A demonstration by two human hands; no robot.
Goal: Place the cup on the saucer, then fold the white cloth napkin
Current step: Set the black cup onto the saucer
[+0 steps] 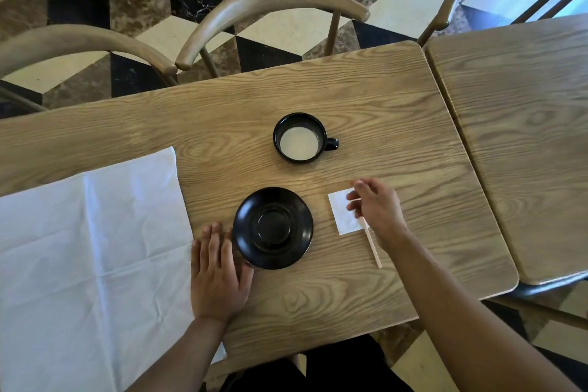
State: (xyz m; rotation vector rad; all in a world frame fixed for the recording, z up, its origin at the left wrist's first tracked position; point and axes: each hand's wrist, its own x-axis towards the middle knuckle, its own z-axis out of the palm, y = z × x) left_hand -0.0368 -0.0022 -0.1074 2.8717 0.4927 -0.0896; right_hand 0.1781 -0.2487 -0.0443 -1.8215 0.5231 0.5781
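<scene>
1. Right hand over the small white paper square, fingers curled down; seems to pinch the top of the wooden stir stick, though the actual contact is hidden under the fingers.
2. Left hand flat on the tabletop, fingers straight, thumb side touching the near-left rim of the black saucer; holds nothing.
3. Saucer bare, centre ring unoccupied. Black cup apart from it on the far side, handle pointing right, pale liquid inside.
4. White cloth napkin spread open at the left, lapping off the tabletop edge, creased, not yet folded.
5. Probably best: let go of the stick, take the cup by its handle, lift level to avoid slopping, lower squarely into the saucer's ring.
6. Worth steadying the saucer with the left hand during set-down.
</scene>
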